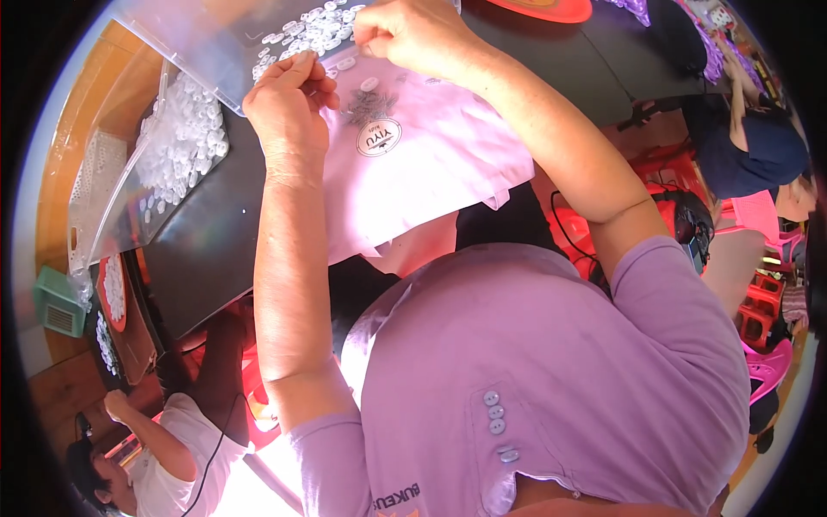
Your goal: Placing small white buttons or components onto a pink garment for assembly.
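Observation:
My left hand (291, 108) is closed, its thumb and fingertips pressed together beside a pile of small white oval pieces (317, 33). Further right, my right hand (413, 36) has its fingers curled into a pinch at the pile's right edge. Whatever either hand pinches is too small or hidden to make out. The pile rests on a clear plastic tray (207, 39). Below the hands a pink cloth (413, 181) with a round printed label drapes over the table edge toward my lap. A dark feathery print and a loose white piece (369, 84) show on it.
Left of the tray, a clear plastic bag (183, 138) of white pieces lies on the dark table (202, 258). A red plate (547, 7) is at the far edge. A green basket (60, 302) stands at left. Co-workers sit at lower left (172, 457) and right (749, 146).

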The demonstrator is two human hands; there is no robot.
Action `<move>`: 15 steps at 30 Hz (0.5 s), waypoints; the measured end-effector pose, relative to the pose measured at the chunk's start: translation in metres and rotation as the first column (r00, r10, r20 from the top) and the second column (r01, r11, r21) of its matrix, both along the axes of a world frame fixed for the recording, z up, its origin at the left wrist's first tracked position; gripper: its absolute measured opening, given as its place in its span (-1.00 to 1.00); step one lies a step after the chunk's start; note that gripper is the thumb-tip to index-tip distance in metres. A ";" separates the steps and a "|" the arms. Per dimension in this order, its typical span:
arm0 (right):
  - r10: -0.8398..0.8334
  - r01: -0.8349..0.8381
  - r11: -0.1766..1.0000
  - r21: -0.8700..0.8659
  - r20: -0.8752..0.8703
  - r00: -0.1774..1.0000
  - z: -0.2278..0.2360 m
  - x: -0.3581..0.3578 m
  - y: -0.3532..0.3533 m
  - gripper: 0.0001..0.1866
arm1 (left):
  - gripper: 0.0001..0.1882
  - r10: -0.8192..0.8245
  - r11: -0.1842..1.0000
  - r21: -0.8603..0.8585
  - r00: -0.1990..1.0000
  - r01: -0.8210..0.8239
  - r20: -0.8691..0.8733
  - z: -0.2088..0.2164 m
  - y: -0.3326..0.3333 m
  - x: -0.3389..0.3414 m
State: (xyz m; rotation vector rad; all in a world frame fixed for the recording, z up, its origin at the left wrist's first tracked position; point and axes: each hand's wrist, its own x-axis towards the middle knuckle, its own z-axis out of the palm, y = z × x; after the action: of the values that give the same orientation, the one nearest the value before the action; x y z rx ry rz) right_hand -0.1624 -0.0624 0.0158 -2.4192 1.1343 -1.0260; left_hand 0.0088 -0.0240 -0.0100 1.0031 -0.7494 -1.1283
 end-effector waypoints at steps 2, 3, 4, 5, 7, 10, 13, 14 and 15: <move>0.035 -0.053 0.994 -0.100 -0.174 0.984 -0.001 -0.002 0.000 -0.84 | -0.88 0.015 1.000 0.011 1.000 -0.015 -0.011 -0.002 -0.002 0.004; 0.039 -0.055 0.997 -0.054 -0.262 0.964 -0.005 -0.002 0.001 -0.88 | -0.88 0.016 1.000 0.020 1.000 -0.015 -0.024 -0.003 -0.003 0.005; 0.046 -0.052 0.999 -0.008 -0.346 0.937 -0.009 -0.002 0.002 -0.88 | -0.88 0.017 0.999 0.029 0.999 -0.016 -0.036 -0.004 -0.004 0.006; 0.044 -0.051 0.999 -0.009 -0.347 0.937 -0.015 -0.002 -0.001 -0.88 | -0.88 0.016 1.000 0.028 0.999 -0.015 -0.037 -0.003 -0.004 0.005; 0.104 -0.188 0.967 -0.172 -0.404 0.909 -0.026 -0.001 -0.011 -0.88 | -0.88 0.000 0.999 0.036 0.999 0.001 -0.039 -0.002 -0.005 0.003; 0.146 -0.210 0.973 -0.098 -0.447 0.883 -0.024 0.002 -0.011 -0.87 | -0.89 -0.019 0.999 0.029 0.999 0.020 -0.048 -0.002 -0.003 0.006; 0.130 -0.184 0.980 -0.079 -0.442 0.887 -0.021 0.001 -0.006 -0.91 | -0.89 -0.053 0.998 0.026 0.997 0.054 -0.058 0.000 -0.003 0.004; 0.126 -0.182 0.979 -0.088 -0.439 0.889 -0.019 0.002 -0.005 -0.91 | -0.89 -0.054 0.998 0.018 0.997 0.055 -0.053 0.000 -0.003 0.004; 0.136 -0.184 0.981 -0.063 -0.453 0.881 -0.017 0.002 -0.004 -0.91 | -0.89 -0.062 0.998 0.017 0.996 0.063 -0.059 0.001 -0.002 0.003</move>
State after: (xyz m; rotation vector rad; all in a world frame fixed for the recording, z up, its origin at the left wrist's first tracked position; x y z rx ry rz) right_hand -0.1605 -0.0665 -0.0008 -2.8720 0.9994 -0.4953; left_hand 0.0122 -0.0264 -0.0088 0.9639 -0.7283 -1.2157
